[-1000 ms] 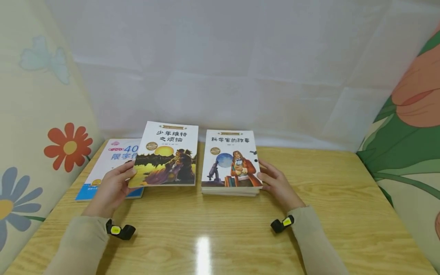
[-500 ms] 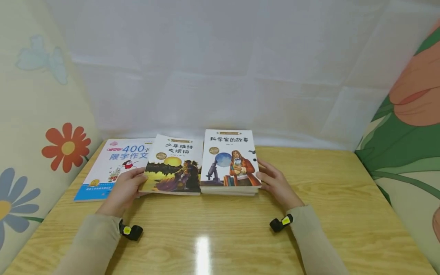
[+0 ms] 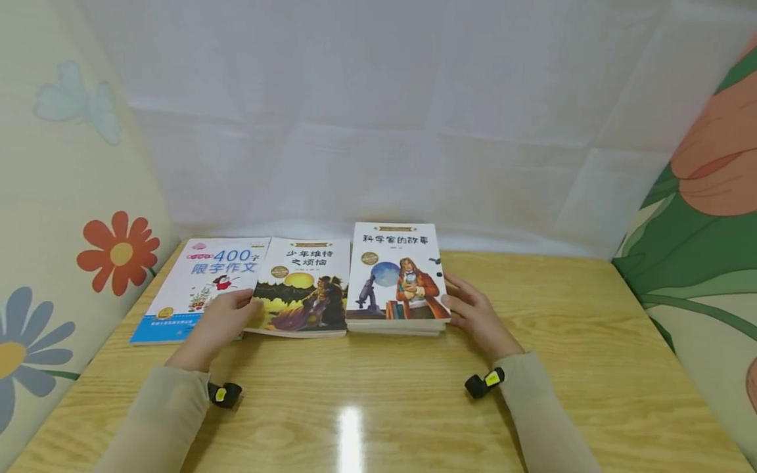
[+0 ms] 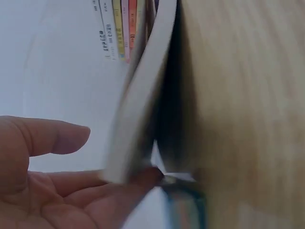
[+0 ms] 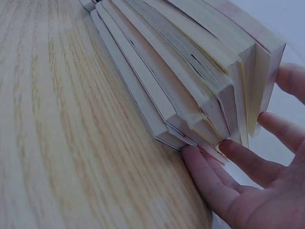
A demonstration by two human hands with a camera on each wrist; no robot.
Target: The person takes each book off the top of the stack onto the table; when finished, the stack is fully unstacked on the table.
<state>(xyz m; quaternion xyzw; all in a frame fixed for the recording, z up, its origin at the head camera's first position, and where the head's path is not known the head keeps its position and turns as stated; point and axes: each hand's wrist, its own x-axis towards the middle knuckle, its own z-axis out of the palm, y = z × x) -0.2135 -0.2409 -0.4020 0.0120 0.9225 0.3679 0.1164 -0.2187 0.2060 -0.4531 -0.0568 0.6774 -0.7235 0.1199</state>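
My left hand (image 3: 221, 322) is at the left edge of a book with a yellow sun cover (image 3: 301, 295). In the left wrist view, the fingers (image 4: 90, 195) lie under that book's corner (image 4: 136, 119), with the thumb straight and apart from it. This book lies low beside a stack topped by a book with a red-coated figure (image 3: 396, 276). My right hand (image 3: 479, 315) touches the stack's right side. Seen from the right wrist, its spread fingertips rest along the edges of several stacked books (image 5: 190, 71), the thumb side partly out of view.
A white and blue book (image 3: 171, 295) lies flat at the left, partly behind my left hand. All of this is on a wooden table (image 3: 562, 328). Behind it hangs a white cloth (image 3: 384, 131), with flower-patterned panels (image 3: 710, 276) at both sides.
The sun-cover book has come down and to the right, from above the white and blue book to beside the stack. My left hand moved with it, its thumb now off the cover; the right stayed.
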